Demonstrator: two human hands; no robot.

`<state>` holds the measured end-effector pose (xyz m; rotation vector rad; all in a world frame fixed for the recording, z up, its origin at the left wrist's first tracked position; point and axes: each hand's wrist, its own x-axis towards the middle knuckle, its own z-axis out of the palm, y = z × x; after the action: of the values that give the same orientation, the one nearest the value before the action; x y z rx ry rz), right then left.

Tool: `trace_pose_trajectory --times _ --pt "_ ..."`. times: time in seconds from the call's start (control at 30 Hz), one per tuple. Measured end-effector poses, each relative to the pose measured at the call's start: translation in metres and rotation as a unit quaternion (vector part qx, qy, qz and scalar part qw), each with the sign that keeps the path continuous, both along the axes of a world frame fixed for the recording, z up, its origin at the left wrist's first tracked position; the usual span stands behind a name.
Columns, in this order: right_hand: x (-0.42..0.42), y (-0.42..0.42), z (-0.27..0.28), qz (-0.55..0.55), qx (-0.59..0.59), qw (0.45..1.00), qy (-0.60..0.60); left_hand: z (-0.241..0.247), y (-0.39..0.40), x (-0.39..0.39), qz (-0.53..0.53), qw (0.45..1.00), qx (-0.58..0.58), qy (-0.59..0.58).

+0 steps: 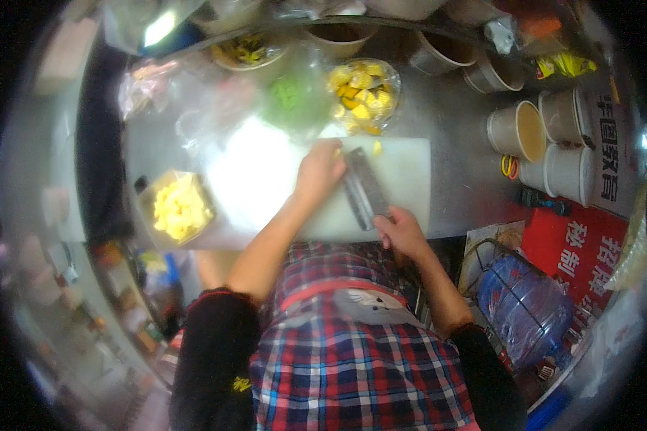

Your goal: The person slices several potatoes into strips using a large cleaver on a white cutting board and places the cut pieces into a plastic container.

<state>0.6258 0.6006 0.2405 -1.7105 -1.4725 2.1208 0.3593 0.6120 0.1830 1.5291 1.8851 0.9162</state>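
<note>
A white cutting board (404, 186) lies before me, partly washed out by glare. My right hand (401, 231) grips a cleaver (365, 188), whose broad blade extends over the board. Left of the blade, my left hand (319, 171) rests at the board with fingers curled; a small yellow bit shows at its fingertips, too blurred to name. Another yellow piece (377, 148) lies near the board's back edge. Behind the board is a plastic-lined bowl of corn and pumpkin chunks (362, 94). At the left, a square container holds pale yellow cut pieces (182, 207).
Paper tubs (516, 131) stand at the right, with rubber bands (509, 167) beside them. More bowls line the back, near a bag with green contents (286, 94). A large blue water bottle (523, 310) lies below at the right.
</note>
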Motion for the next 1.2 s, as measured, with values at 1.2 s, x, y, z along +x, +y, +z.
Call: trace_pose_trajectory --times 1.2 --pt "-0.015 -0.059 -0.086 -0.005 0.424 0.892 -0.157 0.001 -0.341 -0.312 0.48 0.863 -0.101 0.124"
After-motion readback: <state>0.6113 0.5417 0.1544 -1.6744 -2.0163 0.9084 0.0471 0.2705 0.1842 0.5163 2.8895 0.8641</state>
